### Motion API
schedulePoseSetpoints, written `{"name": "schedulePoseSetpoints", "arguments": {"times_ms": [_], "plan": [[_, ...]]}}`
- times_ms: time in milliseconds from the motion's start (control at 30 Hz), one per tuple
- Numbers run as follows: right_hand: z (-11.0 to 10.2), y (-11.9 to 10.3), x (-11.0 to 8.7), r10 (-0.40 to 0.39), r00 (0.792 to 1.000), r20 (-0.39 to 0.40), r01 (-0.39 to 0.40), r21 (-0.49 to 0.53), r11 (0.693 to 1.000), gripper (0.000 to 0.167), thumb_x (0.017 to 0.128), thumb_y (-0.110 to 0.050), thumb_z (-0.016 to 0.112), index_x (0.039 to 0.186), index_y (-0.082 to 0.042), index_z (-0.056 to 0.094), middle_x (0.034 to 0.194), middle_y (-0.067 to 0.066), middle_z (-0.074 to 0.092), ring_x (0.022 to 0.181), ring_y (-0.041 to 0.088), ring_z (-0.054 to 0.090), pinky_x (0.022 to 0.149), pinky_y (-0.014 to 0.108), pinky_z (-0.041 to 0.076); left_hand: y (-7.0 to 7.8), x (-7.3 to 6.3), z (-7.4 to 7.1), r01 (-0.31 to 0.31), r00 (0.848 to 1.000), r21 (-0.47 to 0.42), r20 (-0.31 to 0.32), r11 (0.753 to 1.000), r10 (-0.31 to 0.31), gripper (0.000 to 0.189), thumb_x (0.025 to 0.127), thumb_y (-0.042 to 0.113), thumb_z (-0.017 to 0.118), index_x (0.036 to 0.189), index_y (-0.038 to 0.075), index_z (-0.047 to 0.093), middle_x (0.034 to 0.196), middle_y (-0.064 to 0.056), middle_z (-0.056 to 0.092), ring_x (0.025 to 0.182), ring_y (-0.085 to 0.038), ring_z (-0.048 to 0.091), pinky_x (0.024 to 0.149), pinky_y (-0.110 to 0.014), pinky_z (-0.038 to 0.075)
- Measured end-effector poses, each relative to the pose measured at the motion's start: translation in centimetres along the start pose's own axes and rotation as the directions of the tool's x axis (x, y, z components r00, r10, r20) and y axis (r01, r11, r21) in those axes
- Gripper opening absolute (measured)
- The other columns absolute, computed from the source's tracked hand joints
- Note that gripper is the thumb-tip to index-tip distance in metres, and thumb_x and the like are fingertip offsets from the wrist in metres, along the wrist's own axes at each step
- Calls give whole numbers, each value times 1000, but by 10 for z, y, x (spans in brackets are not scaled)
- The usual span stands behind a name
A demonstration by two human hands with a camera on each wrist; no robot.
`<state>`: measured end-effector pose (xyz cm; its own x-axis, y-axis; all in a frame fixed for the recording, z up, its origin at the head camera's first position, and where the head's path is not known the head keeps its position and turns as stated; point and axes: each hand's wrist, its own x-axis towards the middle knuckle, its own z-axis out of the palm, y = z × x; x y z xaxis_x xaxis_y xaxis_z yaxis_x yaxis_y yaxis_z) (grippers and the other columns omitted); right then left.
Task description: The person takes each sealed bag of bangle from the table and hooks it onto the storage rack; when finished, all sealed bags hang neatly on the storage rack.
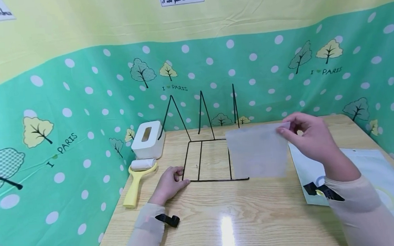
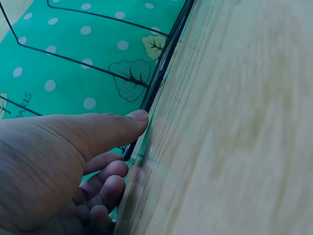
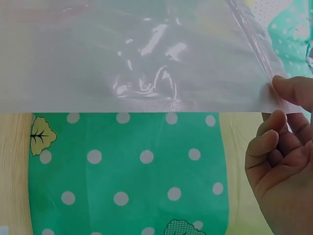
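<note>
A black wire rack [image 1: 218, 180] with several pointed uprights stands on the table. My left hand [image 1: 168, 184] grips its front left corner; in the left wrist view the thumb [image 2: 120, 126] lies on the dark bar [image 2: 159, 73] with the fingers curled below. My right hand [image 1: 309, 134] pinches the upper right corner of a thin, translucent whitish sheet [image 1: 259, 153], which hangs in front of the rack's right part and hides it. Seen from the right wrist, the sheet [image 3: 195, 63] looks glossy and slightly wrinkled, held between thumb and fingers [image 3: 264, 144].
A yellow-handled lint roller [image 1: 136, 184] lies left of the rack. Behind it stands a white tissue box [image 1: 147, 145]. Pale blue flat packets [image 1: 375, 171] lie at the right, partly beneath the right arm. A green and yellow cloth [image 1: 264, 57] surrounds the wooden table [image 1: 191, 234].
</note>
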<state>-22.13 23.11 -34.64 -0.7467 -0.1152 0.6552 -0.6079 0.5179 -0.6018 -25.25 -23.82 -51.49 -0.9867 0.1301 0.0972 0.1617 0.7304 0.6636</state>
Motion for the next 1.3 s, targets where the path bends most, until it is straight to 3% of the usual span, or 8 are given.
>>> {"name": "schedulePoseSetpoints", "arguments": {"times_ms": [367, 900, 1300], "plan": [[14, -5, 1, 0, 1000, 10, -1, 36, 999, 12, 93, 0, 79, 94, -11, 74, 79, 0, 60, 70, 13, 52, 58, 23, 41, -2, -1, 0, -2, 1000, -19, 6, 1000, 2, 59, 86, 22, 90, 137, 3, 66, 103, -1, 59, 84, -15, 53, 75, -34, 47], [40, -16, 3, 1, 1000, -21, 1, 126, 992, 18, 87, 9, 80, 96, -6, 77, 74, 2, 63, 65, 12, 52, 53, 22, 40, 1, -2, -2, 5, 1000, -14, 5, 1000, -5, 58, 87, 22, 89, 137, 3, 66, 105, -2, 59, 85, -16, 54, 76, -34, 47], [56, -50, 5, -14, 999, -30, 19, 167, 986, 13, 88, 12, 77, 94, 0, 75, 74, 6, 63, 64, 14, 51, 52, 22, 39, 4, -5, -4, -32, 999, -3, -6, 999, 32, 58, 89, 30, 87, 138, 9, 66, 111, -3, 62, 91, -18, 59, 81, -38, 51]]}}
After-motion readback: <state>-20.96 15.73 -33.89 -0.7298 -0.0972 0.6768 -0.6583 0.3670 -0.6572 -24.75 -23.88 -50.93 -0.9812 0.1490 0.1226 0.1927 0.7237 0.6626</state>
